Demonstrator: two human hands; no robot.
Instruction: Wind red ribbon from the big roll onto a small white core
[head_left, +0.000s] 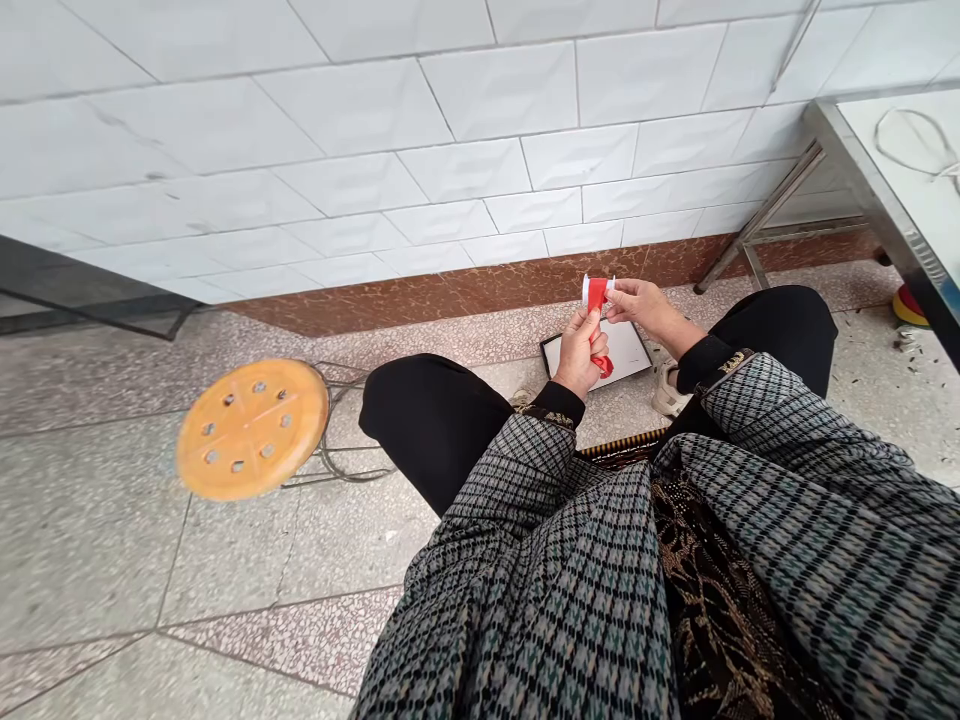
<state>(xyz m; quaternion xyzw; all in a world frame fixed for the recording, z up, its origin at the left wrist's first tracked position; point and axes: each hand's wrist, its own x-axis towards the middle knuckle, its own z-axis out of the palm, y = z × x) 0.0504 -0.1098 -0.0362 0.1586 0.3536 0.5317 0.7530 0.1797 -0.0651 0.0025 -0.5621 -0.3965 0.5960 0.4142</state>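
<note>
A small white spool of red ribbon [598, 291] is held up in front of my knees. My right hand [641, 305] grips the spool at its right end, fingers closed round it. My left hand [580, 350] pinches the loose red ribbon hanging below the spool; a curl of ribbon shows beside its palm. Both arms wear checked sleeves with black cuffs. On the floor under the hands lies a flat white board with a dark frame [628, 350].
An orange round stool [251, 428] with holes stands to the left on the speckled tile floor. A white tiled wall with a brown skirting lies ahead. A steel table [892, 190] with a white cord stands at the right. My black trousers and a shoe [667, 395] show below.
</note>
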